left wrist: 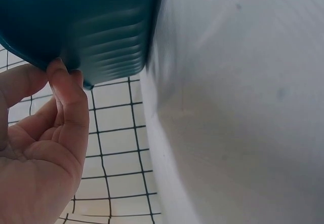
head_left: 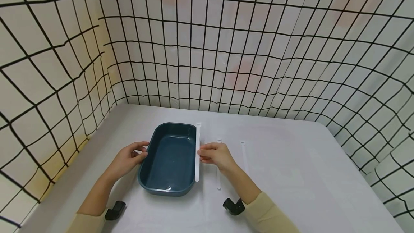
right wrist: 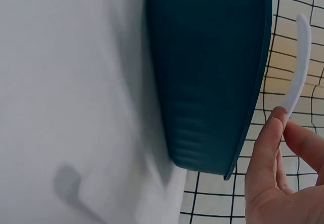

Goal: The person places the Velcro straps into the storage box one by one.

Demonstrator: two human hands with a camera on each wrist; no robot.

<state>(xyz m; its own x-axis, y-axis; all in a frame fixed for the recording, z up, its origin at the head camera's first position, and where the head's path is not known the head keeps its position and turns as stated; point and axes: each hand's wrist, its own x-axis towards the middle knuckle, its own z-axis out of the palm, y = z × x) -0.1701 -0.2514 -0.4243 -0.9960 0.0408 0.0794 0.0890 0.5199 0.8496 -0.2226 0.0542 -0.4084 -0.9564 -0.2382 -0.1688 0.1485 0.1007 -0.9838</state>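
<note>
A deep dark teal rectangular tray (head_left: 168, 161) with rounded corners stands on the white table, left of centre. At its left rim, my left hand (head_left: 127, 159) pinches the edge between thumb and fingers; the left wrist view shows the fingertips (left wrist: 59, 72) at the rim. My right hand (head_left: 218, 155) pinches a flat white strip (head_left: 197, 168) near its middle, lengthwise along the tray's right rim. In the right wrist view the white strip (right wrist: 299, 62) curves slightly and rises above the rim.
Two more white strips with slotted ends lie on the table: one strip (head_left: 219, 181) beneath the right hand, another strip (head_left: 244, 154) farther right, partly behind the forearm. Black wire grid (head_left: 200, 49) walls in the back and sides. Each wrist wears a small black camera (head_left: 115, 210).
</note>
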